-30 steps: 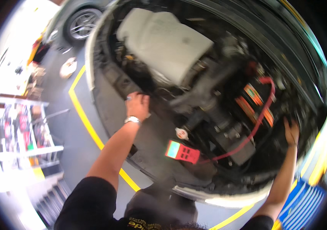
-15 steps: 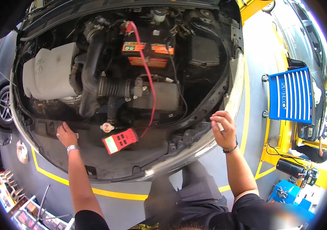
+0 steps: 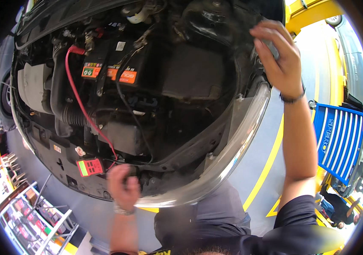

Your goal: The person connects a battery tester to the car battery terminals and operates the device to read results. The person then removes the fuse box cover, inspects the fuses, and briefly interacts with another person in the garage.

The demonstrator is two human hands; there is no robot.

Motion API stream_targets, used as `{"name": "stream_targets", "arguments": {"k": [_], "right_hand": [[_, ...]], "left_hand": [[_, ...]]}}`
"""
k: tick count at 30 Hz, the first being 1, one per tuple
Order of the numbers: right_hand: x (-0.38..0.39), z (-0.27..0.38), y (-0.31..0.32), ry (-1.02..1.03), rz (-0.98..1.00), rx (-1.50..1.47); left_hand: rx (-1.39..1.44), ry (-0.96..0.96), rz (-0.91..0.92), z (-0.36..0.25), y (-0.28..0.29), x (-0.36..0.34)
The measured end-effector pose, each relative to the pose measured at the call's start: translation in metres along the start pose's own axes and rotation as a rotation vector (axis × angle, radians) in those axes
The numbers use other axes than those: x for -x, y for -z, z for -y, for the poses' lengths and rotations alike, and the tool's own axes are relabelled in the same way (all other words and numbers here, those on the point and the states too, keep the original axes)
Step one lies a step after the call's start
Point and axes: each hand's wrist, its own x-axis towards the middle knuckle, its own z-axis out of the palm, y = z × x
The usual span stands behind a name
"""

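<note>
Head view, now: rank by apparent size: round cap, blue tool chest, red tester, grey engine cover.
Largest to smallest, as seen in the head view:
1. blue tool chest
2. grey engine cover, visible part
3. red tester
4. round cap

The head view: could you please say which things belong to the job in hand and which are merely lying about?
Likely part of it: red handheld device, red lead, black lead, car battery.

Apparently just nearby: blue drawer cabinet, grey car at right.
</note>
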Motion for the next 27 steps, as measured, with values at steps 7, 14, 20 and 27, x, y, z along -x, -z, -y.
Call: {"name": "stream_targets", "arguments": {"k": [7,14,20,27], "right_hand": [[-0.043,-0.043,-0.021,0.088,0.032,-0.127],[-0.043,-0.056,-0.025,0.067,0.111,-0.121],[-0.049,-0.064,-0.019,0.006,0.217,-0.170],[-0.045,-0.067,-0.033,0.108,0.198,0.012]], "left_hand": [[0.032,-0.123,0.026,-0.094,-0.114,-0.190],[-0.040,0.029,0.136,-0.085,-0.163,-0.287],[0.060,0.033,0.216,-0.075,-0.166,-0.299],[0.025,0.031,0.191,-0.076,-0.167,-0.299]]}}
